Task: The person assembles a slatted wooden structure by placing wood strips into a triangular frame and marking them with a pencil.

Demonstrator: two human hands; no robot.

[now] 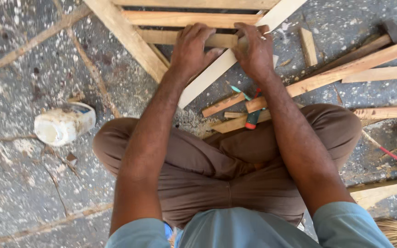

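1. Your left hand [191,48] is curled over a short wooden slat [184,37] inside the wooden frame [129,34]. The fingers wrap down over the slat's far edge and the thumb points toward your other hand, so it is closed around the slat.
2. Your right hand [253,50] is just beside the left, nearly touching it. Its fingers bend over the same slat's right end, where that end meets a pale diagonal board [217,71]. It is closed too; I cannot tell whether it grips the slat alone or the board with it.
3. The slat lies level across the frame, below two longer crosspieces and between the frame's left rail and the pale diagonal board.
4. The frame rests on a speckled grey concrete floor [33,183], straight ahead of your crossed legs in brown trousers [226,170].
5. Under your right forearm a screwdriver with a green and red handle [252,117] lies on the floor among short wooden offcuts [228,103].
6. To your right, several long wooden battens [359,66] lie fanned out across the floor, and a hammer [394,31] rests at the upper right with its handle angled toward you.
7. To your left, well apart from both hands, a white plastic tub [64,123] lies on its side on the floor.
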